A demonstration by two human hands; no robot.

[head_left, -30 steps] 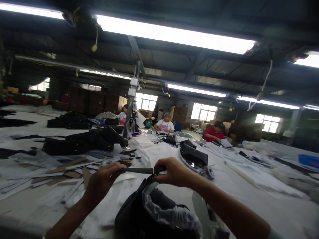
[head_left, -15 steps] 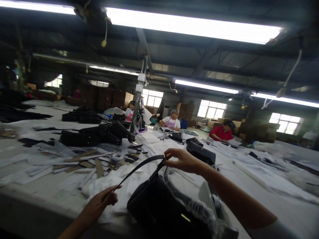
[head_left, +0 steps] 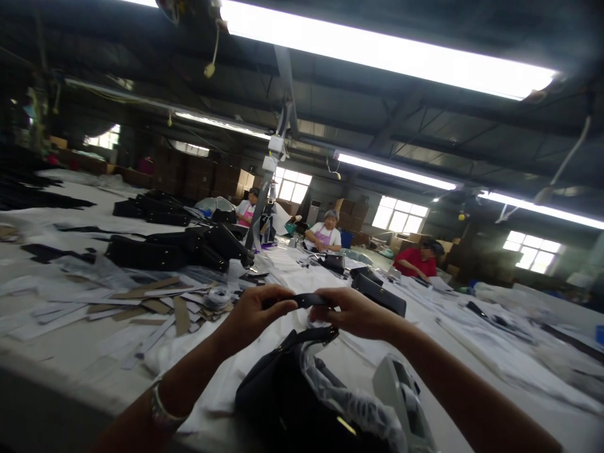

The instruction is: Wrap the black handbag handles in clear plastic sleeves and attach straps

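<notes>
A black handbag (head_left: 287, 396) with clear plastic wrap (head_left: 349, 402) round it stands on the white table right before me. Its black strap (head_left: 306, 300) runs level above the bag. My left hand (head_left: 257, 313) is closed on the strap's left part. My right hand (head_left: 352, 313) pinches the strap's right part, close to the left hand. The strap's lower end joins the bag at a metal ring (head_left: 283, 345).
Cardboard and paper strips (head_left: 155, 302) litter the table (head_left: 61, 352) to the left. Piles of black bags (head_left: 174, 248) lie farther back, another bag (head_left: 377, 292) to the right. A white device (head_left: 401, 396) sits beside my bag. Three people (head_left: 325, 234) sit at the far end.
My left hand has come up from low at the strap's far end to meet the right hand. The strap, drawn out slantwise before, is now gathered short between both hands.
</notes>
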